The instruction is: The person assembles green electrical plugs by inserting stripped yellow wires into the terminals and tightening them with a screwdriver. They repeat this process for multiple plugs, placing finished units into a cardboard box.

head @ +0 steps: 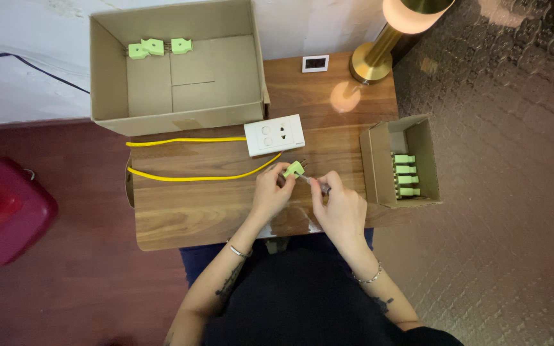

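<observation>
**Green plug worked on at the middle of the table**

Wooden table [193, 211] fills the centre of the frame, set on dark red flooring with a patterned floor at right. Upper left, a big open cardboard box [181, 112] holds three green plugs [158, 47] pushed against its far wall, out of the way. At right centre a small box [370, 163] lies on its side, mouth up to the camera, with four more green plugs [406, 175] lined in a row, handy to the right hand. A white socket block [275, 135] sits mid-table, its yellow cable [193, 176] looping left. A brass lamp [379, 51] glows upper right.

Now the hands: left hand [270, 192] pinches a green plug [293, 169], steadying it just below the socket. Right hand [340, 208] is closed around a thin tool [312, 182] aimed at the plug, apparently a screwdriver.
</observation>
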